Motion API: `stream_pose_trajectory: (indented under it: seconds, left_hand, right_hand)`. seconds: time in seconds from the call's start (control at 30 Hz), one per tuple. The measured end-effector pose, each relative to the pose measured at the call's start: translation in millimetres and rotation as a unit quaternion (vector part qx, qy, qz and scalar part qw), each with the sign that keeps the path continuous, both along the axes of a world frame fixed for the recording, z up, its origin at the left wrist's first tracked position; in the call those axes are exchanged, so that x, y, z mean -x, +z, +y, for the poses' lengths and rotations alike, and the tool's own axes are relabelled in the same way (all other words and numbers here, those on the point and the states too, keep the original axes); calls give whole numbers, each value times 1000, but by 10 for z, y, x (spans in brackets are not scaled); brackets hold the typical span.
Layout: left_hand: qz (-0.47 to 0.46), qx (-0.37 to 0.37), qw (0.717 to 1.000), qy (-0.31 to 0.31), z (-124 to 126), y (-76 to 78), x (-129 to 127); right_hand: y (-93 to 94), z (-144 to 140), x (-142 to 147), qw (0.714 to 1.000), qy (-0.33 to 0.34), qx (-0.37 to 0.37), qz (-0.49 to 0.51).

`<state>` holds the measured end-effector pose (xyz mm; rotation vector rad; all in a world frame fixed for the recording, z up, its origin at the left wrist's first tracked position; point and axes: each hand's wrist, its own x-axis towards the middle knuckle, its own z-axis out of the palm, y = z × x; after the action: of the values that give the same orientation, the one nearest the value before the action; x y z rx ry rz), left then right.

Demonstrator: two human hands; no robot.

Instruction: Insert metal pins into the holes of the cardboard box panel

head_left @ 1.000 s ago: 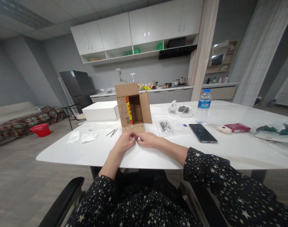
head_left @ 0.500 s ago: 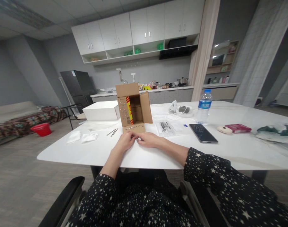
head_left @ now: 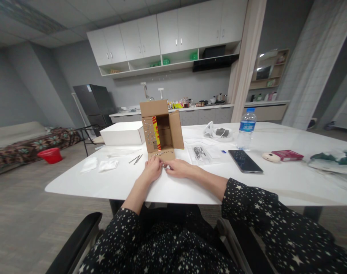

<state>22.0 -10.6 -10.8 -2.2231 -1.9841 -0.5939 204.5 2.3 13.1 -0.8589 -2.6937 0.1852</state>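
Observation:
An open cardboard box (head_left: 161, 129) stands on its side on the white table (head_left: 190, 179), its flaps studded with small metal screws. My left hand (head_left: 152, 170) and my right hand (head_left: 177, 168) rest on the table just in front of the box's lower flap (head_left: 161, 155). Their fingertips meet at the flap's front edge, pinched together on something too small to make out. Both sleeves are black with white stars.
Two dark screws or nails (head_left: 135, 159) and white tissues (head_left: 101, 165) lie left of the box. A white box (head_left: 122, 133) sits behind. To the right are a clear bag of screws (head_left: 200, 153), a phone (head_left: 245, 161), a water bottle (head_left: 245, 128) and a red pack (head_left: 287, 154).
Both hands have crept slightly forward toward the box's lower flap; the fingertips stay pinched together. Nothing else on the table has moved.

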Motion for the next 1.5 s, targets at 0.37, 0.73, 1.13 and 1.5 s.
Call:
stream_pose_trajectory:
  seconds: [0.37,0.73,1.13,1.5]
  left_hand:
    - [-72,-143,985,-59,73,38,72]
    - [-91,-198,973,-81,66,61,78]
    - [-109,-186,976,-32,50,134,97]
    - [-135,-170,976,-27,73,151,65]
  right_hand:
    - [-28,33,13,1000,-12,6,-3]
    - [-6,4,5,1000,-17,5,-3]
    - [-14,18,8,1000,-9,5,-1]
    - [-8,2,10,1000,-13,3,-3]
